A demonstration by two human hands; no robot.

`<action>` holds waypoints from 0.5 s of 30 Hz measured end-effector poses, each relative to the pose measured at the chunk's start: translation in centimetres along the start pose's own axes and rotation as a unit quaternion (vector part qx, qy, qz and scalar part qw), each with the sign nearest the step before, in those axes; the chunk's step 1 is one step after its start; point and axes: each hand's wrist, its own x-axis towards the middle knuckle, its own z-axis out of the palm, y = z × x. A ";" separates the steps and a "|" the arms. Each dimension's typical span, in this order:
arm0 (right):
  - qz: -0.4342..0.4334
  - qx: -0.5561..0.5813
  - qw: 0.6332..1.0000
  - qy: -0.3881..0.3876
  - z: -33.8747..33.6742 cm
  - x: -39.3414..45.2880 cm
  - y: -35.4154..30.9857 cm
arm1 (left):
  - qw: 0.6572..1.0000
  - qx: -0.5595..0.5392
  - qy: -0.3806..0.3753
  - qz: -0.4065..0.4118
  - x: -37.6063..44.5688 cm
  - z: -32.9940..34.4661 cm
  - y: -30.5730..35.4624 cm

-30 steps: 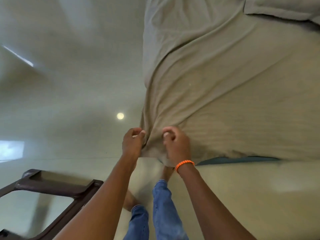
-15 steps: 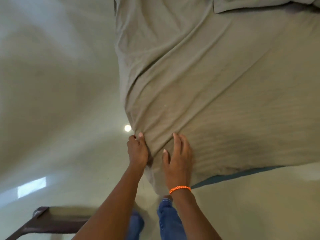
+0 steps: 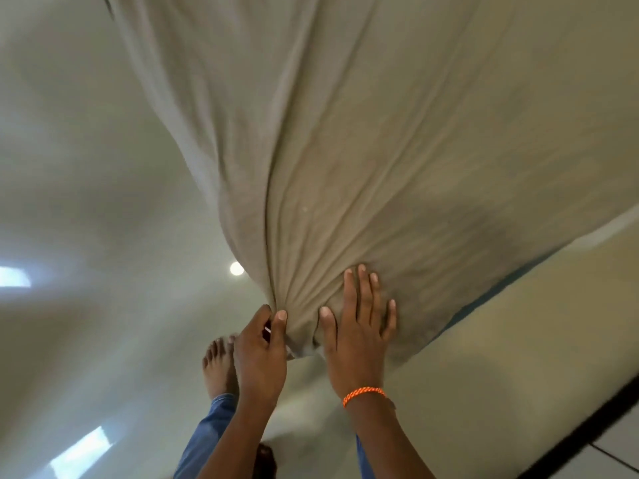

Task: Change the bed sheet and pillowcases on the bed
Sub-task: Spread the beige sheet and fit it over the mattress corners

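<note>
Change since earlier frame: right hand (image 3: 359, 337) has opened from a curled hold at the sheet's corner to a flat palm; the view has swung so the dark chair frame at lower left is gone and a bare foot (image 3: 218, 364) now shows.
Bed sheet (image 3: 363, 150): beige, spread over the bed and filling the upper and right part of the view; folds run down and gather to a point at the near corner, between the two hands.
Sheet corner: bunched, hanging just off the bed's edge above the floor (image 3: 86, 202).
Left hand (image 3: 260, 354): thumb and fingers pinch the gathered cloth at the corner's left side; grip narrow, holding the sheet.
Right hand: fingers straight and slightly spread, palm pressed flat on the sheet just right of the gathered corner; grips nothing.
Wrist: orange braided band (image 3: 363, 395) on the right wrist.
Bed edge: thin blue strip (image 3: 484, 299) shows under the sheet's lower right border; what it belongs to cannot be told.
Person: blue jeans (image 3: 204, 440) below the forearms, bare foot on the floor left of the left hand.
Floor: pale, glossy, with a round light reflection (image 3: 237, 268) just left of the sheet's hanging edge and brighter patches at far left.
</note>
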 end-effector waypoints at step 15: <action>0.001 0.071 0.991 0.114 5.9 -6.4 -0.3 | 0.991 -0.048 0.029 0.121 1.2 3.4 -6.4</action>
